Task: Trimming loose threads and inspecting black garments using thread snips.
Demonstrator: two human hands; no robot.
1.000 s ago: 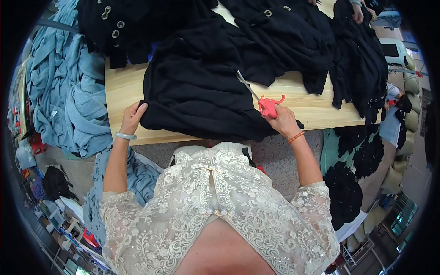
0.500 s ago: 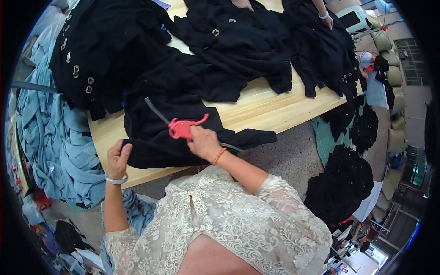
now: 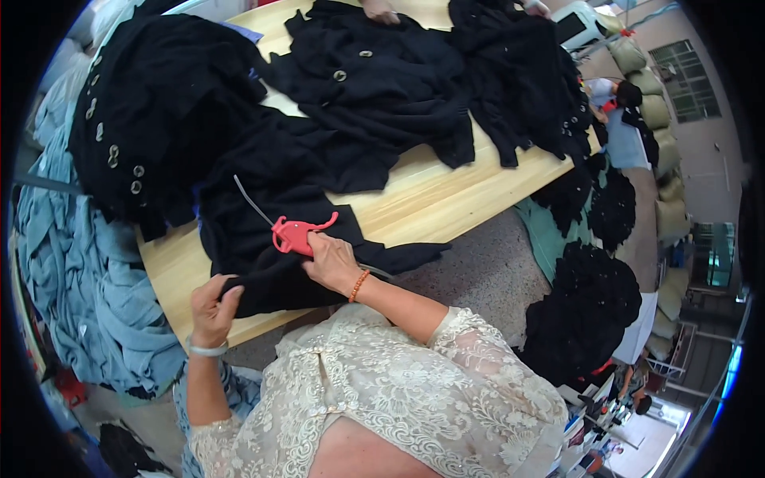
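My right hand is closed round a red air blow gun with a long thin nozzle, which points up and left over a black garment. A pale hose trails from the gun past my wrist. My left hand pinches the near left edge of that garment between thumb and fingers. The garment lies spread on a light wooden table, one sleeve reaching right to the table's near edge.
A heap of black garments with metal rings stands left on the table. Another person's hand rests on a black garment at the far side. Blue-grey cloth is piled at left; black garments lie in a heap at right.
The view has shifted, so the table appears farther left. My left hand has bunched the garment's edge inward a little. The blow gun stays in my right hand over the cloth.
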